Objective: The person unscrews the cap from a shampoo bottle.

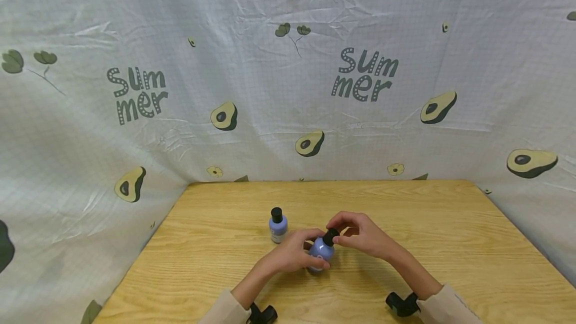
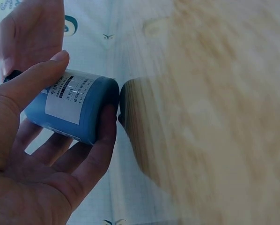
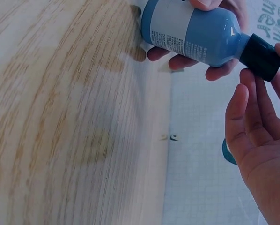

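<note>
A blue-violet bottle (image 1: 320, 249) with a white label leans to the right, its base at or just above the table. My left hand (image 1: 293, 251) grips its body, thumb on one side and fingers curled round the other, as the left wrist view shows on the bottle (image 2: 74, 105). My right hand (image 1: 366, 235) pinches the black cap (image 3: 261, 57) between thumb and fingertips. The cap sits on the bottle's neck. Behind my left hand a second bottle (image 1: 278, 229) of the same kind stands upright, its black cap on.
The wooden table (image 1: 216, 244) carries both bottles. A pale cloth (image 1: 270, 89) printed with avocados and "summer" hangs behind it and along its sides. Black wrist camera mounts (image 1: 402, 305) sit at both wrists, low over the table.
</note>
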`<state>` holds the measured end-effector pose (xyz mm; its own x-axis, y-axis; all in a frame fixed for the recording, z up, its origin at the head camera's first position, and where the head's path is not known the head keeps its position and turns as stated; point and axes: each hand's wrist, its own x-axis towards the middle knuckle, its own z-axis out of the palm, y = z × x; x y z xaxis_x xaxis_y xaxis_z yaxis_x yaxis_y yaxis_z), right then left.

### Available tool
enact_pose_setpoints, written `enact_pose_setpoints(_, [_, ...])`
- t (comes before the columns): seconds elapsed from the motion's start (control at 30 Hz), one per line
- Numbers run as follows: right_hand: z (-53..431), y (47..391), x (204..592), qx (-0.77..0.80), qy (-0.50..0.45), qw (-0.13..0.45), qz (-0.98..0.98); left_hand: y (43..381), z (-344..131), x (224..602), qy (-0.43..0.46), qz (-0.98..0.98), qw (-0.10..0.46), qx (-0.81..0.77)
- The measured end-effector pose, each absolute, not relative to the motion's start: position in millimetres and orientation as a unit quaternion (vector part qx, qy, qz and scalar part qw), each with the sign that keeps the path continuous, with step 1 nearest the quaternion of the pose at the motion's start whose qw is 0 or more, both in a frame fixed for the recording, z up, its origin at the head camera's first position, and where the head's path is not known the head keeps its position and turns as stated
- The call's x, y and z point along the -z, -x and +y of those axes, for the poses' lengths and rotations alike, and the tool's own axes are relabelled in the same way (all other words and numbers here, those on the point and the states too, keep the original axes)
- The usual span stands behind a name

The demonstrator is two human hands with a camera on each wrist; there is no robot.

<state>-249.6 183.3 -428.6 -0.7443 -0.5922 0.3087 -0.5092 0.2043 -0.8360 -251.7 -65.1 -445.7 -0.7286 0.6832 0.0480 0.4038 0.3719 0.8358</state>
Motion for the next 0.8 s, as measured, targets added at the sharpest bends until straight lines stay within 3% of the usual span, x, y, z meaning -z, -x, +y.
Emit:
enact_pose_setpoints(0.43, [181.8, 247.6, 427.3, 0.519, 0.318, 0.033, 0.793, 250.5, -64.5, 445.1, -0.326, 0.808, 0.168, -0.462])
enact_pose_setpoints(0.8, [184.1, 248.3, 427.4, 0.522, 0.352, 0.044, 0.776, 250.8, -64.0, 445.2, -0.335, 0.808, 0.160, -0.457])
